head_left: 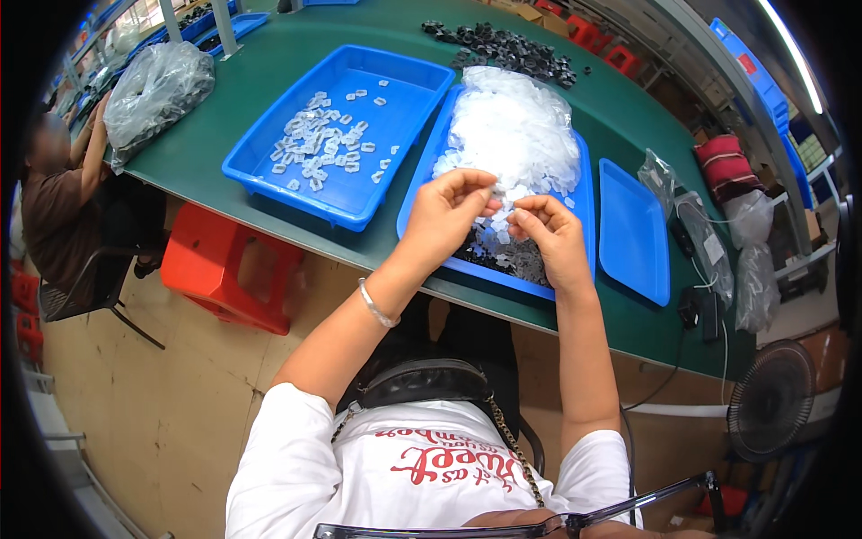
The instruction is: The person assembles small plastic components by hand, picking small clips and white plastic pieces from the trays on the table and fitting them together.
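Observation:
Both my hands are raised over a blue tray (pixel 588 180) heaped with white translucent plastic pieces (pixel 512 117), with small dark pieces (pixel 516 260) at its near end. My left hand (pixel 446 211) pinches with thumb and forefinger at the near side of the white heap. A short gap to the right, my right hand (pixel 555 235) is also closed in a pinch, its fingertips facing the left ones. Whatever lies between the fingertips is too small to make out against the white pieces. To the left, another blue tray (pixel 260 180) holds many loose clear plastic parts (pixel 323 139).
A shallow blue tray (pixel 636 234) lies at right, near cables and plastic bags (pixel 709 251). Black parts (pixel 503 49) are heaped at the back of the green table (pixel 575 99). A filled clear bag (pixel 162 94) sits far left, beside a seated person (pixel 58 189). A red stool (pixel 224 265) stands below.

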The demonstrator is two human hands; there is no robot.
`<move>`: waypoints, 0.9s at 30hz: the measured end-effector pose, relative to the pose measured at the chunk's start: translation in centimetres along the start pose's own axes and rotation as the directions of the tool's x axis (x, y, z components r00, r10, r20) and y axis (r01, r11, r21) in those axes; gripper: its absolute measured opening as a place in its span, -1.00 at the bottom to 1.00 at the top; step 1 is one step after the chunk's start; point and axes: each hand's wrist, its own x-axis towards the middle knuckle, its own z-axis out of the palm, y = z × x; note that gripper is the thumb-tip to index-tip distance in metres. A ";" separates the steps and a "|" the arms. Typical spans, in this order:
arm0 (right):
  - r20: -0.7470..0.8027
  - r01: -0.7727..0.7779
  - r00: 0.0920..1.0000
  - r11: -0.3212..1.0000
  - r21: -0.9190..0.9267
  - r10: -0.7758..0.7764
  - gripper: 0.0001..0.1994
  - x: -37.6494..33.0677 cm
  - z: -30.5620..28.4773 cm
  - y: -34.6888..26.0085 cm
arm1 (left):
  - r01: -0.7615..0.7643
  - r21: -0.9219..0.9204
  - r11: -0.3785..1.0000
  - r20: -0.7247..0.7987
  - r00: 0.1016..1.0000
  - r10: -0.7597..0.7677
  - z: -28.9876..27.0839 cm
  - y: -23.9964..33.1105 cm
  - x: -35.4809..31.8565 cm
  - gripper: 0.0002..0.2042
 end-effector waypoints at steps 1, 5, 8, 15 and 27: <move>0.051 0.004 0.999 0.996 -0.090 0.001 -0.91 -0.1 -0.7 0.2 | -0.074 0.045 0.996 -0.032 0.997 0.076 -0.2 1.0 0.0 -0.84; 0.244 0.109 0.969 0.827 -0.552 0.035 -0.88 -1.3 -2.1 -1.9 | -0.349 0.304 0.886 -0.156 0.900 0.408 -4.3 5.4 1.0 -0.88; 0.364 0.099 0.916 0.785 -0.611 0.168 -0.83 -1.6 -1.9 -3.2 | -0.306 0.912 0.274 0.030 0.714 0.700 -9.6 7.3 2.0 -0.84; 0.372 0.173 0.909 0.642 -0.747 0.187 -0.78 -1.7 -1.9 -2.8 | -0.412 0.816 0.405 0.329 0.908 0.261 -3.7 4.1 0.8 -0.81; 0.352 0.139 0.920 0.694 -0.706 0.174 -0.84 -1.6 -1.2 -1.8 | -0.559 0.803 0.206 0.567 0.823 0.023 0.2 -1.9 2.4 -0.83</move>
